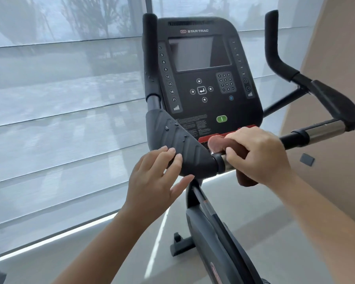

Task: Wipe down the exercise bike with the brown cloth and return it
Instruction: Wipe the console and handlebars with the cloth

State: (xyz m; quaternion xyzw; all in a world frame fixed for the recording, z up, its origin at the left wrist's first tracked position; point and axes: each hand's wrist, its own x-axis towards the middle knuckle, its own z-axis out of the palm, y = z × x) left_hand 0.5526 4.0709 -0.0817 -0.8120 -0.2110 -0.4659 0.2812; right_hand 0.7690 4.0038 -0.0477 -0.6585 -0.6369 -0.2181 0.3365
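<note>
Cloth (215, 145), gripped by right hand (258, 154) around bar (320, 131), mid-wipe; left hand (154, 177) lay flat on pad (184, 148). Next likely called for sliding along bar.

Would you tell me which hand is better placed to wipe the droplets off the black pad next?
The right hand: it grips the brown cloth on the handlebar beside the pad. The left hand rests on the pad, without cloth.

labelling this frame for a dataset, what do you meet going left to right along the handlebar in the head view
left hand → ribbed black pad → right hand gripping the brown cloth → chrome bar section
</note>
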